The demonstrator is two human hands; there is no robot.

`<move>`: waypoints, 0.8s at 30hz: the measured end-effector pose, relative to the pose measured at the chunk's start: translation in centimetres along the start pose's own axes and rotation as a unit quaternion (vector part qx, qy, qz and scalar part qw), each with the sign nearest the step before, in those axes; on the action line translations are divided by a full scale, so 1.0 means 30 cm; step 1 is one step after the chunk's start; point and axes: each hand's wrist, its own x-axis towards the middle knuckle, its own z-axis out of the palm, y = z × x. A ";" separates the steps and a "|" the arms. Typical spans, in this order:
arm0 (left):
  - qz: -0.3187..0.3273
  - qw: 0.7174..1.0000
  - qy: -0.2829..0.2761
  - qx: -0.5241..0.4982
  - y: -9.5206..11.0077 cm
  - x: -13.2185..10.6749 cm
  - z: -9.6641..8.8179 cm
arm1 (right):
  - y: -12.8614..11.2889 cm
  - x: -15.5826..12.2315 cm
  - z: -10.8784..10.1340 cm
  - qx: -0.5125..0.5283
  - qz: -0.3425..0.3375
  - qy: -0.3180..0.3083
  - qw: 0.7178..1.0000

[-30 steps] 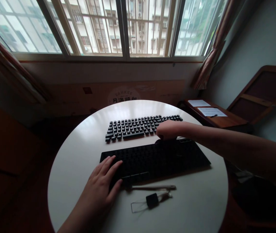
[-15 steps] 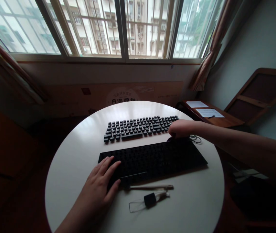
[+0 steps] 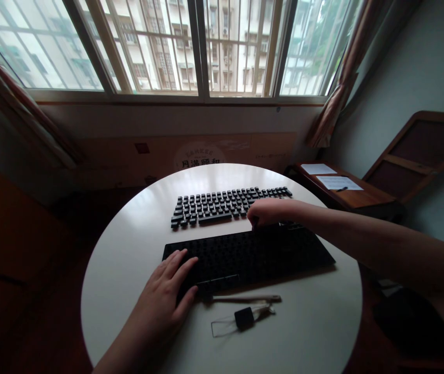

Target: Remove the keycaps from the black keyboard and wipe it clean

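A black keyboard base (image 3: 222, 254) with its keycaps off lies across the white round table. My left hand (image 3: 163, 291) rests on its left end, fingers spread and holding nothing. Over its back edge is my right hand (image 3: 269, 212), closed, with a small dark thing (image 3: 255, 224) poking out below the fingers; its kind is hidden. Behind the base, the loose black keycaps (image 3: 210, 205) stand in keyboard order, some covered by my right hand and forearm. In front lie a thin-handled brush (image 3: 249, 298) and a wire keycap puller (image 3: 244, 318) with a black square grip.
The white round table (image 3: 128, 249) has its curved edge close on both sides. A wooden chair (image 3: 378, 195) with papers (image 3: 339, 183) and a pen stands at the back right. Beyond the table are a low printed panel (image 3: 245, 148) and a barred window (image 3: 230, 47).
My right hand has moved left along the keyboard base's back edge, still closed. My left hand stays on the left end. The whole view has shifted slightly.
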 end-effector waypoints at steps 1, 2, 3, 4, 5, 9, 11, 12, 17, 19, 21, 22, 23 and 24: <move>-0.001 1.000 0.001 0.000 -0.001 -0.001 0.003 | -0.013 0.006 -0.002 -0.004 0.000 0.004 1.000; -0.002 1.000 0.003 0.001 -0.003 -0.002 0.006 | -0.026 0.008 -0.002 -0.009 0.002 0.010 1.000; -0.002 1.000 0.006 0.003 -0.005 -0.003 0.010 | -0.037 0.005 -0.001 -0.015 0.007 0.018 1.000; -0.002 1.000 0.010 0.004 -0.008 -0.003 0.014 | -0.048 -0.004 0.000 -0.021 0.016 0.028 0.999; 0.000 1.000 0.014 0.007 -0.011 -0.004 0.017 | -0.058 -0.019 0.001 -0.029 0.029 0.042 0.998; 0.014 0.999 0.031 0.017 -0.020 -0.006 0.027 | -0.074 -0.158 -0.009 -0.053 0.088 0.114 0.988; 0.018 0.999 0.037 0.021 -0.024 -0.007 0.030 | -0.052 -0.272 -0.017 -0.042 0.112 0.152 0.981; 0.019 0.999 0.038 0.024 -0.025 -0.007 0.031 | -0.030 -0.336 -0.018 -0.026 0.127 0.173 0.976; 0.027 0.998 0.038 0.032 -0.039 -0.011 0.040 | 0.124 -0.623 0.053 0.135 0.218 0.213 0.943; 0.029 0.999 0.026 0.035 -0.049 -0.007 0.034 | 0.172 -0.679 0.118 0.175 0.255 0.221 0.925; 0.025 0.999 -0.004 0.038 -0.055 0.011 0.012 | 0.204 -0.689 0.195 0.274 0.256 0.207 0.904; 0.021 0.999 -0.027 0.037 -0.056 0.028 -0.007 | 0.216 -0.678 0.236 0.335 0.251 0.197 0.887; 0.013 0.998 -0.050 0.034 -0.054 0.052 -0.029 | 0.227 -0.658 0.276 0.394 0.261 0.194 0.859; 0.009 0.997 -0.074 0.027 -0.049 0.083 -0.054 | 0.237 -0.633 0.315 0.447 0.278 0.196 0.827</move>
